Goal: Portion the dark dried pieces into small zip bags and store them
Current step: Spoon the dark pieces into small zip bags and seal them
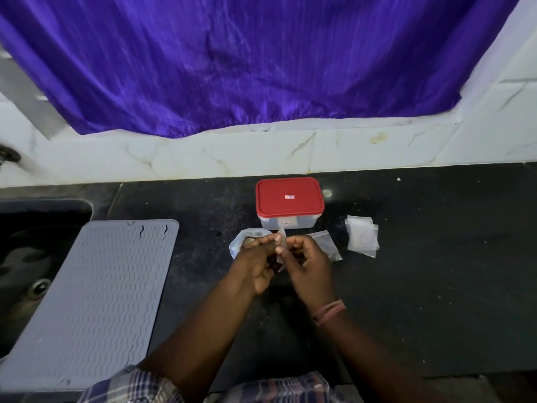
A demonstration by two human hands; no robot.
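Both hands meet over the dark counter, pinching a small clear zip bag (280, 242) between them. My left hand (258, 263) grips its left side and lower part, where dark pieces show faintly. My right hand (305, 261) pinches the bag's top edge with thumb and forefinger. Behind the left hand lies a larger clear bag (239, 245) holding brownish pieces, partly hidden. Just beyond stands a clear plastic container with a red lid (289, 202), lid on. Another zip bag (327, 244) lies flat right of my right hand.
A small stack of empty zip bags (362, 235) lies on the black counter (436, 271) to the right. A grey ribbed silicone mat (96, 298) covers the counter's left part, overlapping a dark sink (26, 257). White tiled wall and a purple curtain (247, 62) rise behind.
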